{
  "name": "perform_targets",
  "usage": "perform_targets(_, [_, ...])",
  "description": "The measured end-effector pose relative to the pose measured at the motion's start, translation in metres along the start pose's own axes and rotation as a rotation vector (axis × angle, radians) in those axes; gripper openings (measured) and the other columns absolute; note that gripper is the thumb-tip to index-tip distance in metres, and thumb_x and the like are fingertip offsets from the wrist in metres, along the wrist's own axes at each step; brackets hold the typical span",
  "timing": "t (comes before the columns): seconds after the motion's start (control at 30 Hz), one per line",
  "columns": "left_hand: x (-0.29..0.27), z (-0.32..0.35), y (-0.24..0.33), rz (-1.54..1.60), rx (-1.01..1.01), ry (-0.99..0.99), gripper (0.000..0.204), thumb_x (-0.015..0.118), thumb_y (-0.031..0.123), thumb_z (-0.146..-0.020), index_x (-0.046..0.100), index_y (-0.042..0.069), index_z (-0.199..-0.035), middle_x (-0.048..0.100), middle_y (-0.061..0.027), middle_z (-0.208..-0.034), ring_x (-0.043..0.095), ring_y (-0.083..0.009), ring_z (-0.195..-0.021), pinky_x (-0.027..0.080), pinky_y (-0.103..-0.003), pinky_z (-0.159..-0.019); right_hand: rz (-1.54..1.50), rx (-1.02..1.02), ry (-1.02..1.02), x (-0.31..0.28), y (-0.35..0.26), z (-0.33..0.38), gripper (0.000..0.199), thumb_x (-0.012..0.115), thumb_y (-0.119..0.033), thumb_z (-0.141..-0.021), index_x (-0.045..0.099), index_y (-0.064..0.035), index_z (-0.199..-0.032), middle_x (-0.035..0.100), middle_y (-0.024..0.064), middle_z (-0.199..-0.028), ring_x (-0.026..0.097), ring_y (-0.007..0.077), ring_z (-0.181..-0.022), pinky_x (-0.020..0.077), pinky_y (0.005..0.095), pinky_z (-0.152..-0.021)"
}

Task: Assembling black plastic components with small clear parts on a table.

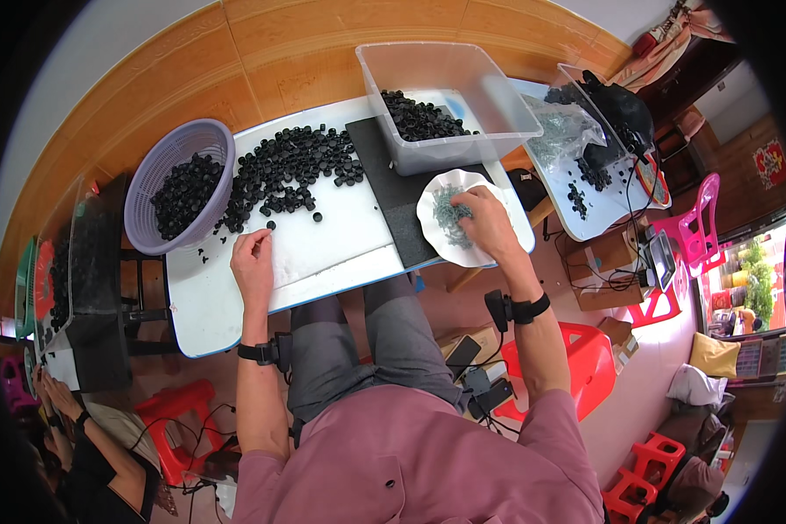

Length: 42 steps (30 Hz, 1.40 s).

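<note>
My left hand (252,264) is over the white table near its front edge, fingers closed in a pinch with a small round black cap (271,224) at their tips. Over the white scalloped plate (431,229) on the right, my right hand (486,223) reaches in with its fingers drawn together. They touch a heap of tiny grey-green pieces (448,210); whatever is between the fingertips is too small to make out. Beyond my left hand, many loose black caps (297,162) are spread across the white table.
A purple basket (221,140) of black parts stands at the left, a clear plastic bin (498,109) of black parts at the back. Under the plate lies a black mat (393,205). A red stool (576,371) is by my right side. Another person's hands (61,397) are at far left.
</note>
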<state>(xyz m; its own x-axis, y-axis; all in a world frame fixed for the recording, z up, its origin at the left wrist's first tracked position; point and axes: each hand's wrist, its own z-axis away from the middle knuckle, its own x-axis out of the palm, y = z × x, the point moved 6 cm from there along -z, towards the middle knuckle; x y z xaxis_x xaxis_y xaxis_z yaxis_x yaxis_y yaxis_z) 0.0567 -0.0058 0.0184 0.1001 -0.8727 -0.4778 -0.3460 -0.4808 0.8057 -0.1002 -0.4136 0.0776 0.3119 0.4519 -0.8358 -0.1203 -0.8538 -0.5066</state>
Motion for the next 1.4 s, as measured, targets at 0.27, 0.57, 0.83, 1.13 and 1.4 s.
perform_targets(0.27, [-0.001,0.001,0.003,0.009,-0.003,0.006,0.013,0.069,0.005,-0.093,0.077,0.0,-0.102,0.064,-0.0052,-0.086,0.057,-0.0147,-0.074,0.047,-0.028,-0.069,-0.103,0.061,-0.006,-0.006,0.009,-0.002,0.025,0.07,0.003,-0.078,0.077,-0.003,-0.101,0.071,0.0171,-0.104,0.069,0.0347,-0.1,0.0543,0.0404,-0.092])
perform_targets(0.57, [0.0,0.001,0.002,0.011,-0.018,-0.006,0.013,0.069,0.006,-0.094,0.076,-0.001,-0.104,0.063,-0.0037,-0.087,0.056,-0.0128,-0.075,0.046,-0.026,-0.07,-0.044,0.012,0.056,0.004,0.009,0.003,0.028,0.07,0.005,-0.077,0.077,-0.005,-0.102,0.069,0.0169,-0.111,0.069,0.0346,-0.098,0.056,0.04,-0.089])
perform_targets(0.83, [0.0,0.001,0.003,0.025,-0.005,0.004,0.012,0.07,0.005,-0.093,0.077,0.0,-0.102,0.064,-0.0045,-0.087,0.057,-0.0138,-0.074,0.047,-0.027,-0.069,-0.129,0.021,0.118,-0.014,0.012,0.002,0.024,0.067,0.005,-0.079,0.079,-0.0042,-0.099,0.073,0.0151,-0.102,0.072,0.0315,-0.091,0.0583,0.0375,-0.083])
perform_targets(1.13, [0.001,0.001,0.002,0.053,-0.005,0.012,0.012,0.069,0.004,-0.093,0.076,0.0,-0.102,0.064,-0.0046,-0.087,0.057,-0.0138,-0.074,0.047,-0.027,-0.069,-0.465,0.31,0.004,-0.016,0.036,0.004,0.026,0.073,0.003,-0.079,0.078,-0.0002,-0.104,0.076,0.0069,-0.097,0.068,0.0127,-0.087,0.0544,0.0275,-0.078])
perform_targets(1.4, [0.001,-0.001,0.0,0.043,0.003,0.006,0.012,0.069,0.004,-0.093,0.077,0.0,-0.102,0.065,-0.005,-0.088,0.058,-0.0139,-0.075,0.048,-0.027,-0.07,-0.68,0.359,0.046,-0.012,0.043,0.008,0.025,0.073,0.001,-0.079,0.079,-0.0016,-0.103,0.074,0.0044,-0.088,0.067,0.0113,-0.081,0.052,0.0254,-0.076])
